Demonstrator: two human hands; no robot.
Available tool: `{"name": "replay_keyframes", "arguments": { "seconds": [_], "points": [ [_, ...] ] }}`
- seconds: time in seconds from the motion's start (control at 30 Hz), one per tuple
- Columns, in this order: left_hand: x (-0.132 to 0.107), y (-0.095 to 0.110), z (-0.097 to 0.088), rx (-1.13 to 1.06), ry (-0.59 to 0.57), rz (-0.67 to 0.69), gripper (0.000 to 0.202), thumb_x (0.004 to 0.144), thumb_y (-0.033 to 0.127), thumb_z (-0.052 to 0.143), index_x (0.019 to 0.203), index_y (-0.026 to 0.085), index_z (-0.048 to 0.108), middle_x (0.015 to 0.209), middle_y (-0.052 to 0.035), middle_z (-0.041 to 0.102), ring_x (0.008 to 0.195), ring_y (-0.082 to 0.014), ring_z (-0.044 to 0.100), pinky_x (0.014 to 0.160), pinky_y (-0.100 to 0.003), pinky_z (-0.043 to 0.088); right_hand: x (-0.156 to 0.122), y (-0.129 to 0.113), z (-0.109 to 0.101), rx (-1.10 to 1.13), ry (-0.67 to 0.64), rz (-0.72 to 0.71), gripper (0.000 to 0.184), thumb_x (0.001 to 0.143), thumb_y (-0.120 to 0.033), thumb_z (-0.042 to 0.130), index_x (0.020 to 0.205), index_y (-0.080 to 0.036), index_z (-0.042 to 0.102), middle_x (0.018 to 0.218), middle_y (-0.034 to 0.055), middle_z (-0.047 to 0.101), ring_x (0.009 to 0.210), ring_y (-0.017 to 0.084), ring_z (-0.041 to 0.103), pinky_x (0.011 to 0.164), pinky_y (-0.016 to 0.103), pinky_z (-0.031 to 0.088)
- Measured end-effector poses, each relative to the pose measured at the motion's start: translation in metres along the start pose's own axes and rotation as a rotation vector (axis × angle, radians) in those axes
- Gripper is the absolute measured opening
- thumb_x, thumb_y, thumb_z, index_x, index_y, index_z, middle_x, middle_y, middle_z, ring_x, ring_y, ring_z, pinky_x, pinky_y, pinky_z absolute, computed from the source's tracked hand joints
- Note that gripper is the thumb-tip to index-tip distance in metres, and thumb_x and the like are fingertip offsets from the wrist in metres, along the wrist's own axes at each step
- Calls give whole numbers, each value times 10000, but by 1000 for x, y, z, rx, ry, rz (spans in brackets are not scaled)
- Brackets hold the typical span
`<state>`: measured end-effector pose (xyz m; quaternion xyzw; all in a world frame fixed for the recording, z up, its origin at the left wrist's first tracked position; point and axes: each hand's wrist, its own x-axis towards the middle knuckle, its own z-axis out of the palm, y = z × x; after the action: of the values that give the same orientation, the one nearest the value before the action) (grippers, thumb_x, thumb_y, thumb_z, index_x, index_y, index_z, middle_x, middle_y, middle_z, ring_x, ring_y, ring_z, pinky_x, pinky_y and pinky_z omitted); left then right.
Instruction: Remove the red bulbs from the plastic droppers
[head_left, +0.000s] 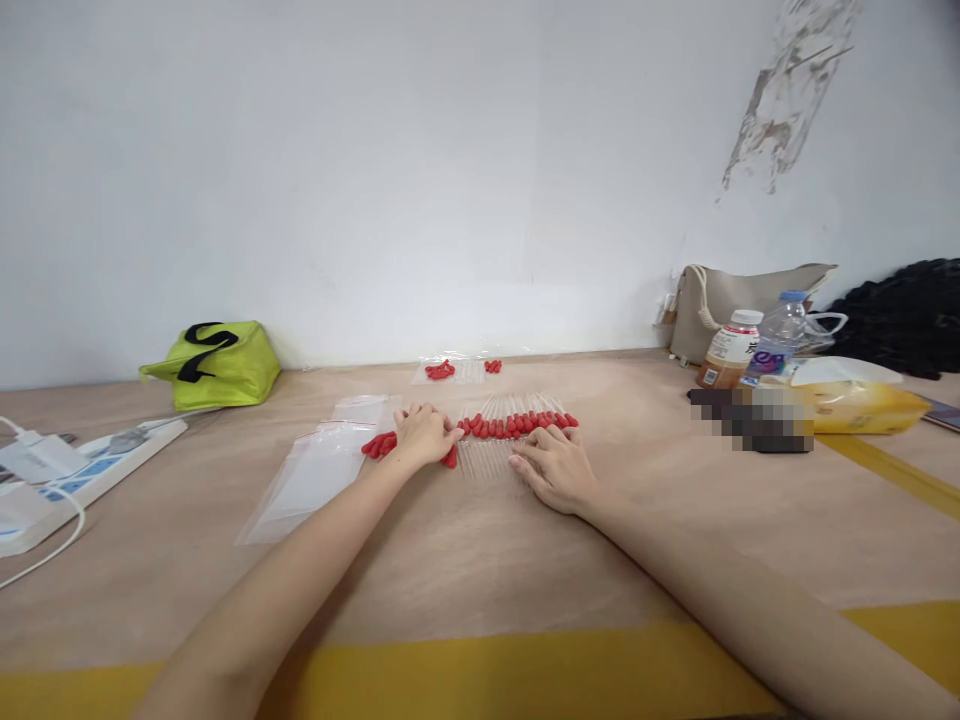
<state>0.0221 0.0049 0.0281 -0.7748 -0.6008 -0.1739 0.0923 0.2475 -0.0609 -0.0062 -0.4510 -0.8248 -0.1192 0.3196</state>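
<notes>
A row of thin clear tubes with red rubber bulbs, like droppers (pixel 499 428), lies side by side on the table, with clear tubes pointing both away from and toward me. My left hand (pixel 424 435) rests palm down over the row's left end, fingers bent and thumb spread beside the bulbs. Several more red bulbs (pixel 379 444) poke out left of it, and what lies under the palm is hidden. At the right end, my right hand (pixel 556 468) lies against the near side of the row, fingers touching the bulbs and thumb apart.
Clear zip bags (pixel 315 470) lie left of my left hand. Near the wall sits a clear bag (pixel 470 371) with red-bulbed pieces. A power strip (pixel 97 480) and lime-green bag (pixel 225 365) stand left; bottles (pixel 731 350), a beige bag (pixel 690 310) and yellow packet (pixel 877 400) stand right.
</notes>
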Motion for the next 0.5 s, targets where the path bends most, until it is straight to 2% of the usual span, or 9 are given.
{"name": "replay_keyframes", "arguments": {
  "seconds": [0.1, 0.27, 0.33, 0.4, 0.5],
  "points": [
    [17, 0, 4, -16, -101, -71, 321, 643, 534, 574, 581, 233, 667, 774, -94, 635, 908, -323, 499, 736, -450, 337, -1, 1, 1, 13, 33, -10, 341, 901, -370, 322, 913, -238, 636, 855, 30, 569, 818, 148, 445, 772, 343, 238],
    [26, -2, 3, -21, -109, -115, 268, 590, 463, 624, 478, 220, 636, 584, -76, 617, 804, -297, 538, 687, -405, 365, -1, 5, 2, -15, 151, 106, 369, 899, -336, 338, 733, -200, 639, 844, 34, 572, 816, 143, 450, 813, 347, 242],
    [20, -3, -2, -9, -73, -142, 284, 627, 439, 591, 476, 201, 628, 613, -98, 624, 814, -307, 536, 680, -412, 360, -1, 8, 3, -20, 169, 148, 369, 896, -346, 347, 719, -202, 638, 831, 34, 573, 818, 147, 463, 819, 349, 253],
    [9, -3, -9, 8, 4, -151, 291, 677, 413, 539, 519, 187, 632, 727, -123, 640, 872, -330, 517, 692, -436, 347, -1, 11, 4, -4, 167, 161, 348, 891, -349, 358, 746, -211, 643, 834, 35, 571, 825, 151, 483, 818, 348, 277],
    [-17, -3, -18, -7, 185, -46, 204, 714, 322, 498, 627, 182, 619, 826, -103, 639, 879, -295, 520, 740, -446, 327, 0, 15, 7, 38, 192, 140, 288, 875, -354, 384, 926, -222, 635, 966, 65, 555, 896, 171, 507, 817, 341, 334]
  ]
}}
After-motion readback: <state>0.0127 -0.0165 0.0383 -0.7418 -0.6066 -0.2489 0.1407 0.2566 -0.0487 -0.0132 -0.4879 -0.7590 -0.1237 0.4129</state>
